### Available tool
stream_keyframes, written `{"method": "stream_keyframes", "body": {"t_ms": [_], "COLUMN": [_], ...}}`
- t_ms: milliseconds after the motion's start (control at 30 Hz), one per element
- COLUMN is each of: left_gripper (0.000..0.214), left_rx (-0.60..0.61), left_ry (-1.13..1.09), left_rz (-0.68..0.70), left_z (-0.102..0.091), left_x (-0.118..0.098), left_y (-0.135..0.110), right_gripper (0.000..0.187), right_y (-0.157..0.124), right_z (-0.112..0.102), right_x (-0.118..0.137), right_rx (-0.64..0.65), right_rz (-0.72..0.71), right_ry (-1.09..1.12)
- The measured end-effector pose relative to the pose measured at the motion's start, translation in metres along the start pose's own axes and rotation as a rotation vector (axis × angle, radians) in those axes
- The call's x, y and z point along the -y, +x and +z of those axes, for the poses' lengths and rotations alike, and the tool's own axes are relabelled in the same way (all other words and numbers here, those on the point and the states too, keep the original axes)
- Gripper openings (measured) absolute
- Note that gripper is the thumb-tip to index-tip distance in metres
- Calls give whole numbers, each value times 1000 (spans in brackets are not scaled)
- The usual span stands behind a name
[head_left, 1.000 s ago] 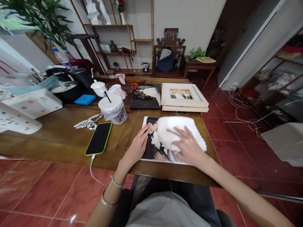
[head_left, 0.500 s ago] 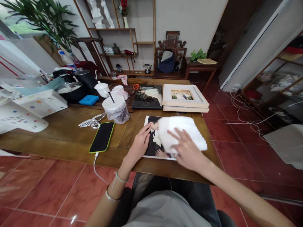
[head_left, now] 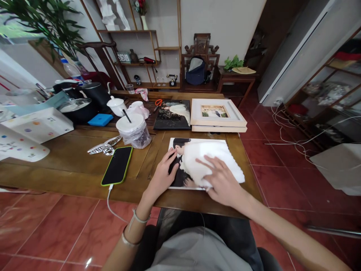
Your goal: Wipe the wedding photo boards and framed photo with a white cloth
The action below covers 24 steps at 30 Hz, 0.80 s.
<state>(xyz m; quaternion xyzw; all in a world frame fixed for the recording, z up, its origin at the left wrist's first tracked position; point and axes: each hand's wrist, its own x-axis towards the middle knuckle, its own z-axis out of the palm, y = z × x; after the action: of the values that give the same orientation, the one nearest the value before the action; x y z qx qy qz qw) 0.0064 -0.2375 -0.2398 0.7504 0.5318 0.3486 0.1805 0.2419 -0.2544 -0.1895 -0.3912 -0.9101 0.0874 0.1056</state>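
1 white cloth (head_left: 211, 148) spread over photo print (head_left: 176, 181) nr tbl (head_left: 183, 199) edge, pressed by R hand (head_left: 222, 184), fingers splayed apart; print's L side touched by L hand (head_left: 163, 171), fingers tog., thumb apart.

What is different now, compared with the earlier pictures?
The right hand and white cloth have slid slightly left and nearer the person, showing more of the far edge of the photo print. Nothing was grasped or released. The left hand stays on the print.
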Motion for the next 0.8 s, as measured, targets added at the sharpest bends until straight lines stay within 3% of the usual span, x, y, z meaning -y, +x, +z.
{"method": "stream_keyframes", "body": {"t_ms": [100, 200, 400, 600, 700, 800], "left_gripper": [45, 45, 41, 40, 41, 41], "left_rx": [0, -10, -62, -22, -5, 37], "left_ry": [13, 10, -1, -27, -4, 15], "left_rz": [-12, -26, -59, -70, -43, 10], "left_z": [2, 3, 0, -4, -4, -5], "left_x": [0, 0, -3, -2, 1, 6], "left_y": [0, 0, 3, 5, 8, 12], "right_gripper": [19, 19, 24, 22, 21, 25], "right_y": [19, 27, 4, -28, -27, -10], "right_z": [-4, -4, -1, -2, -7, -12], "right_x": [-20, -25, 7, 38, 39, 19], "right_rx": [-64, -82, 23, 118, 146, 105], "right_rz": [81, 131, 158, 114, 65, 26], "right_ry": [-62, -105, -98, -2, 36, 52]}}
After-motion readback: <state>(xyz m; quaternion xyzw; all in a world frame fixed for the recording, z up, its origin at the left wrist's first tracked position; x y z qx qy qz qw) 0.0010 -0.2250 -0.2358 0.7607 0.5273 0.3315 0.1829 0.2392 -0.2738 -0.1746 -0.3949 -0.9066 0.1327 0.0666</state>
